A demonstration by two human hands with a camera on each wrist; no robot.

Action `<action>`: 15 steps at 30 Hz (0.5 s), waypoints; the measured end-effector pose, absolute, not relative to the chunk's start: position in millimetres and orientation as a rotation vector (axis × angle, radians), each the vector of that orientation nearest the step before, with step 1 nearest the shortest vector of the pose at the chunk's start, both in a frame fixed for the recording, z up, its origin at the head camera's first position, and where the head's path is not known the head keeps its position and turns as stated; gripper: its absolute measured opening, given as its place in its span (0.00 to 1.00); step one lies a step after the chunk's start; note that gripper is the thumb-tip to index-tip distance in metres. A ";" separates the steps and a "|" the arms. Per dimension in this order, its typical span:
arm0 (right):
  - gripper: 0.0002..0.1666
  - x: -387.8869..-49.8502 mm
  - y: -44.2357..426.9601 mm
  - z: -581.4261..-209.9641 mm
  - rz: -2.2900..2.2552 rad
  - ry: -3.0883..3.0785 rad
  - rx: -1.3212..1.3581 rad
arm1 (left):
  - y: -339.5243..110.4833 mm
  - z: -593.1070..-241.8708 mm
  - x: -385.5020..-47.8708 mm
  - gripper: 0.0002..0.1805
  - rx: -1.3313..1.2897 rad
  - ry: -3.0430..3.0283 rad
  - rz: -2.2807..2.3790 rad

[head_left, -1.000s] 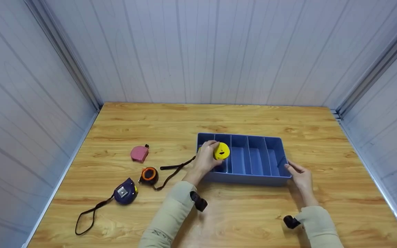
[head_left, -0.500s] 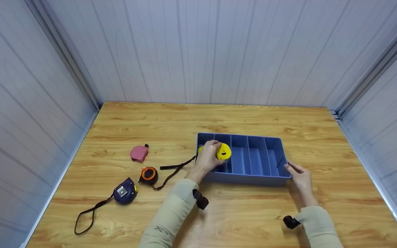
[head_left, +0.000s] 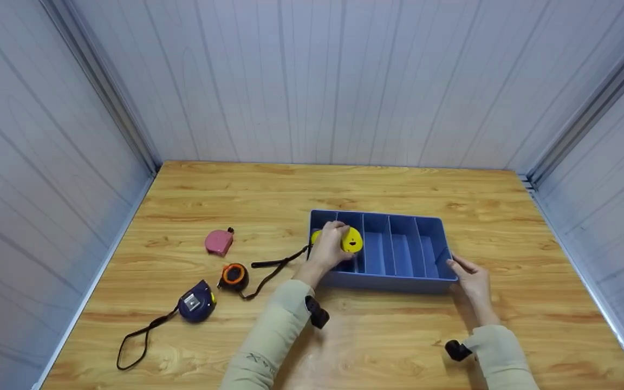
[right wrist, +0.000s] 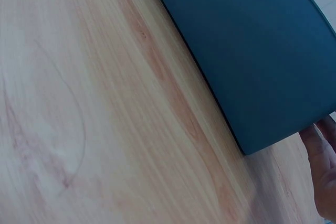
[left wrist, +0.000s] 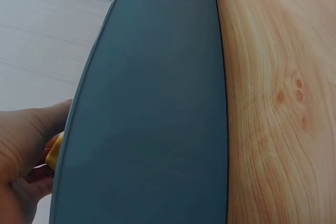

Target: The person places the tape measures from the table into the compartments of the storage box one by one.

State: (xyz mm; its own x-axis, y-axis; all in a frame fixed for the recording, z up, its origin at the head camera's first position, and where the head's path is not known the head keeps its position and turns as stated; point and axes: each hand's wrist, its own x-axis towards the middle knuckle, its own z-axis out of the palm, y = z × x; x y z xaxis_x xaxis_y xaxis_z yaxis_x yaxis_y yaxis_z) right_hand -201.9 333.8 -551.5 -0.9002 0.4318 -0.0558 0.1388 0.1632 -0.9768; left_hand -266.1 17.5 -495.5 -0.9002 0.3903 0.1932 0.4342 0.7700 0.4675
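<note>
In the head view my left hand (head_left: 325,249) pinches a round yellow tape measure (head_left: 352,237) over the second compartment from the left of a blue divided box (head_left: 393,283). A bit of another yellow thing (head_left: 315,236) shows in the leftmost compartment, mostly hidden behind that hand. At the box's right end, my right hand (head_left: 474,283) grips the wall near the front corner, thumb at the rim and fingers outside. The left wrist view shows the long box wall (left wrist: 147,103) hiding most of the yellow tape measure (left wrist: 53,153). Fingers (right wrist: 317,145) touch the box end in the right wrist view.
Left of the box lie a pink tape measure (head_left: 219,241), a black and orange tape measure (head_left: 234,276) and a dark blue tape measure (head_left: 197,302) with a looped strap (head_left: 133,346). A black cord (head_left: 277,264) runs to the box's left side. Walls enclose the wooden table (head_left: 377,346).
My left hand has shifted slightly right and a little down with the yellow tape measure. The right hand and the box stay in place.
</note>
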 end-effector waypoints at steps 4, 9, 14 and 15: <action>0.16 -198.6 330.2 -544.1 1.802 -2.221 -0.592 | 18.4 -496.4 -267.5 0.34 -0.685 -2.884 -0.785; 0.16 -199.6 333.2 -546.3 1.904 -2.160 -0.579 | 20.5 -496.8 -268.3 0.34 -0.705 -2.885 -0.789; 0.16 -201.4 332.2 -548.7 1.862 -2.153 -0.587 | 22.2 -499.1 -270.1 0.32 -0.731 -2.884 -0.739; 0.17 -202.0 332.6 -550.2 1.864 -2.147 -0.575 | 22.1 -499.6 -270.4 0.32 -0.735 -2.884 -0.726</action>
